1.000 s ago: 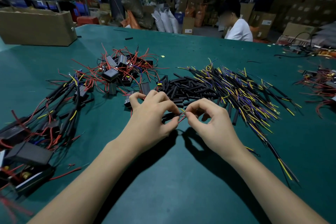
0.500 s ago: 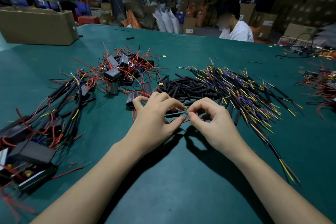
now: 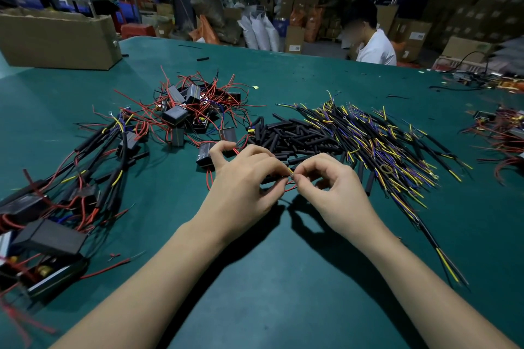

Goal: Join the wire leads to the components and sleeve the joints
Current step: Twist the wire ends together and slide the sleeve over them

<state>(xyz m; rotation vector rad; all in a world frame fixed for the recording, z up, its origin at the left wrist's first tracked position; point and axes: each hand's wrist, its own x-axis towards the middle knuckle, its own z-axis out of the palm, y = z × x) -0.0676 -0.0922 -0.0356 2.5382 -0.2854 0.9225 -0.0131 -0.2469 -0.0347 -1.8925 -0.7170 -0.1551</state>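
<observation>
My left hand and my right hand meet fingertip to fingertip over the green table. Both pinch the bare ends of thin wire leads between thumb and forefinger. A red lead loops from under my left hand to a small black component lying just left of it. A black sleeve shows under my left fingers. Behind my hands lies a heap of black sleeves, with a spread of yellow, blue and black leads to its right.
A pile of black components with red wires sits at centre left. Sleeved assemblies and black boxes fill the left side. A cardboard box stands far left. A seated person in white is across the table.
Both hands have stayed pinched together on the lead ends and drifted slightly away from me. The small black component now shows clear of my left hand.
</observation>
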